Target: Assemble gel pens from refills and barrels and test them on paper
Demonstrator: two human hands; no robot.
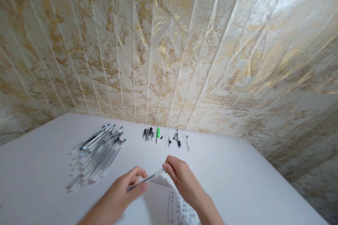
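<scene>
A slim clear pen (153,175) with a dark line inside is held slantwise between my hands. My left hand (130,185) grips its lower left part between thumb and fingers. At the upper right end, my right hand (177,169) pinches the pen with thumb and index finger. Below the hands lies a white paper (161,200) with rows of dark handwriting, partly covered by my right hand and wrist.
On the white table (227,175), a large pile of pens (97,158) lies at the left. Near the back edge are a green highlighter (158,133), several dark and grey pens or caps (150,132), and loose pen parts (178,140). A gold-patterned covering (163,49) rises behind.
</scene>
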